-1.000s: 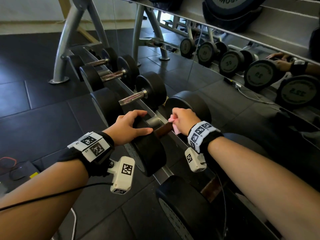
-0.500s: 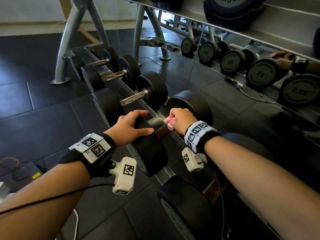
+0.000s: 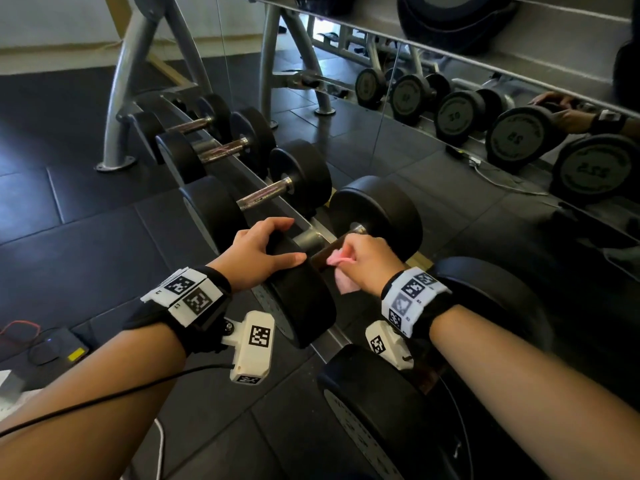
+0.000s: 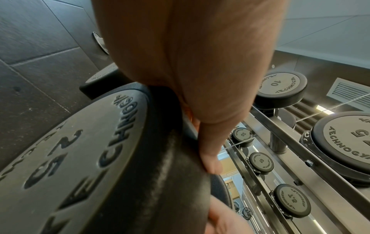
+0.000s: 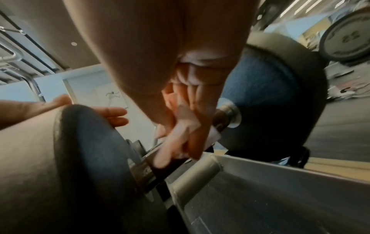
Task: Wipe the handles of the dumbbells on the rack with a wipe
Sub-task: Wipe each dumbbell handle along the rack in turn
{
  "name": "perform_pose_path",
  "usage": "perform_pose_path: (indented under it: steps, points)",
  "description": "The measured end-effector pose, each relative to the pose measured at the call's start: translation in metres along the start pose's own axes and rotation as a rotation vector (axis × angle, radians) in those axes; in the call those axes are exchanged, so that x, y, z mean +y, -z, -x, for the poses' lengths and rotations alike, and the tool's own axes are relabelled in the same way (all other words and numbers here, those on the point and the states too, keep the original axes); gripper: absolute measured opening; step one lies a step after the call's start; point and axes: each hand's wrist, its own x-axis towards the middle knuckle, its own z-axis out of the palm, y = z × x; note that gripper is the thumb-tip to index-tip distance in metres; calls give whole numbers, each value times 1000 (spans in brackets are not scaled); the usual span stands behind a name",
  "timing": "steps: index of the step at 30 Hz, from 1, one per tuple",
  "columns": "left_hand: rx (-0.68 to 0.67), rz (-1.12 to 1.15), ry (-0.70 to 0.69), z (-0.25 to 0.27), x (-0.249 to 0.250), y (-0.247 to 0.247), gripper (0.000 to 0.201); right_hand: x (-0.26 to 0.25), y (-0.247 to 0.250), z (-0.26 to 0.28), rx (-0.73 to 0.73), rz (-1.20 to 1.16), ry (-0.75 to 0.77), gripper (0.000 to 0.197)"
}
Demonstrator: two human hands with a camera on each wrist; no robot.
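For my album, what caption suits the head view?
Right hand wipes a dumbbell handle with a pink wipe; left hand steadies the weight.

wipe (image 3: 341, 259): pink, crumpled on handle | dumbbells (image 3: 301, 299): black, racked

"TECHNOGYM", "10" on dumbbell end (image 4: 281, 86)

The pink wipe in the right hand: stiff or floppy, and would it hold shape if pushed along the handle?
Probably floppy: the pink wipe bunches in the right hand and a loose corner hangs below the handle. Likely very light. Pushed, it would probably crumple, so the fingers curl round it.
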Motion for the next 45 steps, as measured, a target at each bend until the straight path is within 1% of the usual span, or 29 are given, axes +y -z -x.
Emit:
perform_pose_path:
  steps: [2,3,5,7,11,15,17,19,22,24,26,28,30,33,38,41,43,45]
  points:
    - [10,2,-3,0,-1,-1,68,10,6,6,81,36,-114,17]
    - [13,0,-5,0,-2,-1,68,16,10,7,89,33,-173,16]
    - [5,-1,-1,0,-2,-1,67,23,16,4,59,-62,-263,16]
    - [1,-5,3,-1,-3,-1,66,25,16,-2,44,-185,-305,19]
    - [13,-34,-2,-1,-2,-1,64,18,1,-16,55,-159,-276,16]
    - [7,-37,4,-1,-2,-1,65,19,0,-25,49,-214,-264,20]
    - [1,-37,0,-2,-2,-1,65,19,-1,-25,6,-221,-237,21]
    - [2,-46,-5,-1,-2,-1,64,15,-4,-22,-53,-233,-191,18]
    - [5,-50,-1,0,-1,0,63,5,-10,-15,-193,-297,-97,17]
    - [16,-65,4,1,0,-1,62,1,-11,-13,-220,-302,-87,17]
    - [20,-72,10,2,1,-1,61,3,-6,-15,-175,-313,-152,13]
    - [14,-70,14,2,2,-1,61,9,5,-18,-89,-326,-230,9]
    - [10,-69,18,3,2,0,61,18,14,-19,-1,-280,-268,13]
    - [8,-69,17,3,3,0,61,22,14,-18,54,-95,-242,16]
    - [11,-88,10,5,4,-1,61,18,6,-26,82,-41,-165,20]
    - [10,-96,3,4,4,0,60,12,3,-27,18,13,-102,21]
    - [11,-95,-1,5,4,0,59,3,-4,-23,-96,-6,-31,22]
    - [14,-101,-6,5,4,0,59,-7,-12,-20,-243,-86,38,30]
